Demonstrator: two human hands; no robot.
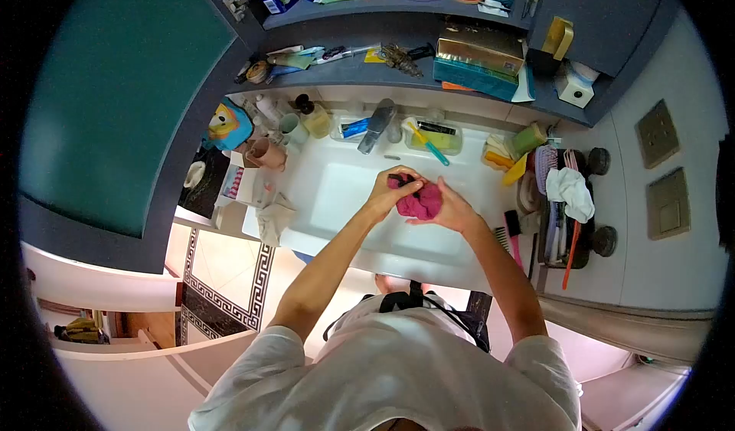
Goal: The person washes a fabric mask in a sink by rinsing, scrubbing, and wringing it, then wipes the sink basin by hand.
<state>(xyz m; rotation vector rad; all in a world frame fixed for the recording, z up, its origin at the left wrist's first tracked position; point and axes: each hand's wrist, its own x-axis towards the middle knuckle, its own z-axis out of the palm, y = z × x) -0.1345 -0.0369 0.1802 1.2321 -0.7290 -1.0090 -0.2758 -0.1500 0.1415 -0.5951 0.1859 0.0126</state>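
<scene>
Handling step: my left grip (394, 195) clamps pink cloth (421, 203) over the sink (328, 190); my right grip (455, 208) cups it, closure unclear. Next move should need both.

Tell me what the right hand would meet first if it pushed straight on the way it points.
The pink cloth, which the right hand already seems to touch. Just past it, the left hand would probably come next, though depth is hard to judge from this single view.
</scene>
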